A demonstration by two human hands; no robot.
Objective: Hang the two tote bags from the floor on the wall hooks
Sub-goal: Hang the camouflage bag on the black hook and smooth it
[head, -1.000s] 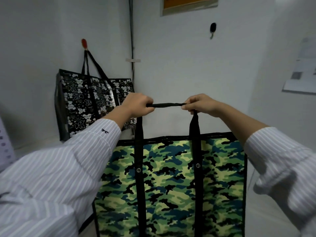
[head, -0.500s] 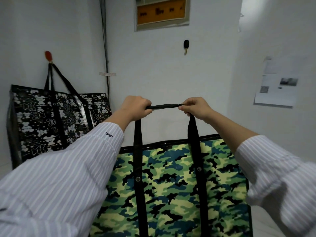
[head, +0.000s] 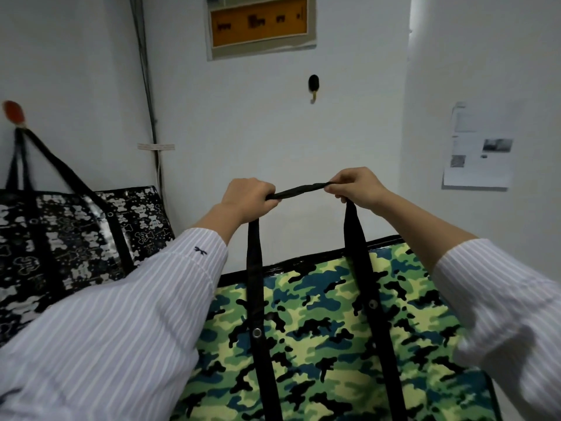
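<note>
A green camouflage tote bag [head: 328,338] hangs in front of me by its black handles [head: 299,189]. My left hand [head: 247,197] and my right hand [head: 355,185] each grip one end of the handle loop and stretch it level. A black wall hook [head: 313,86] sits bare on the wall above, a good way over the handles. At the left, a black tote bag with white bear prints [head: 76,235] hangs by its straps from a red wall hook [head: 12,112].
An orange panel in a grey frame [head: 261,24] is fixed high on the wall. A cable [head: 148,95] runs down the corner. Papers [head: 478,150] are stuck on the right wall. Striped sleeves cover both my forearms.
The view has tilted up and to the right, so the black hook now sits closer above the handles. My hands keep the same grip on the stretched handle.
</note>
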